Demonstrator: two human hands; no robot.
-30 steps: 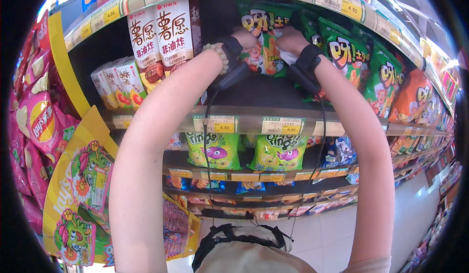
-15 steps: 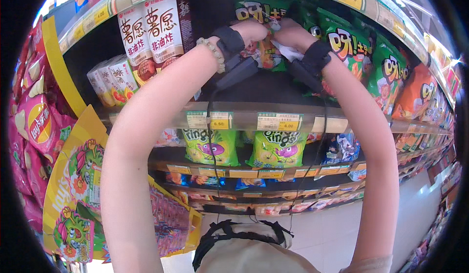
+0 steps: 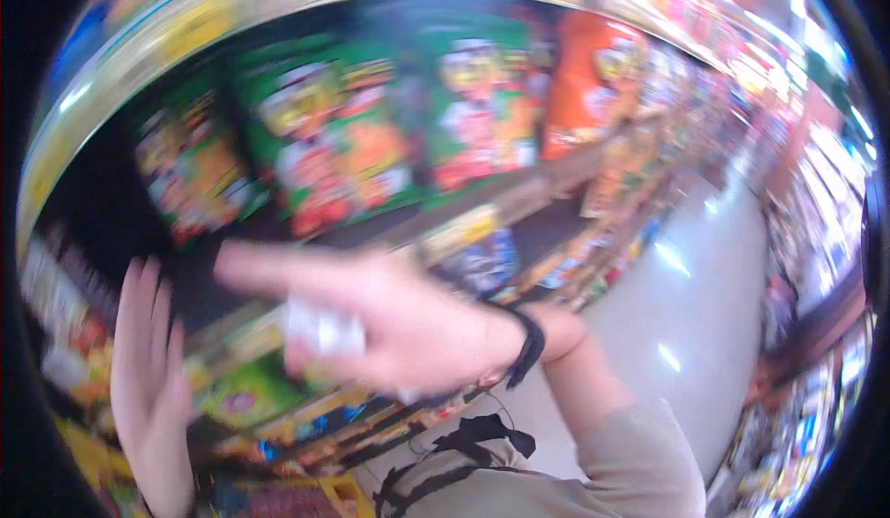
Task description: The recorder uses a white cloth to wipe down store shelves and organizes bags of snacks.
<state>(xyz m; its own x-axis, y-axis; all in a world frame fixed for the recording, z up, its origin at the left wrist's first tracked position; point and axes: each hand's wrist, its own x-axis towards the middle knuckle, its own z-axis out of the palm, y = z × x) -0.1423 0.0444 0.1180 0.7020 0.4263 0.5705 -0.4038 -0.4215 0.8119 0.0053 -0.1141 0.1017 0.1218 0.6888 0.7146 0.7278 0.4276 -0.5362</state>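
Observation:
A small white crumpled piece, like tissue or cloth (image 3: 324, 331), sits in my right hand (image 3: 417, 319). That hand's index finger points left, and the other fingers curl around the white piece. My left hand (image 3: 148, 379) is at the lower left with its fingers stretched out and nothing in it. Both hands are in front of the shelf, apart from the bags and smeared by motion. Behind them stand green snack bags: one at the left (image 3: 199, 170), a wider one (image 3: 334, 143) beside it and another (image 3: 482, 115) further right.
An orange bag (image 3: 595, 82) stands right of the green ones. White boxes (image 3: 69, 319) are at the far left. Lower shelves hold a bright green bag (image 3: 246, 396) and other packets. The aisle floor (image 3: 649, 305) runs off to the right, with stocked shelves (image 3: 807, 407) opposite.
My view has swung right along the shelf. Both hands have come away from the green bag they were at; the left has opened out, and the right still holds the white piece.

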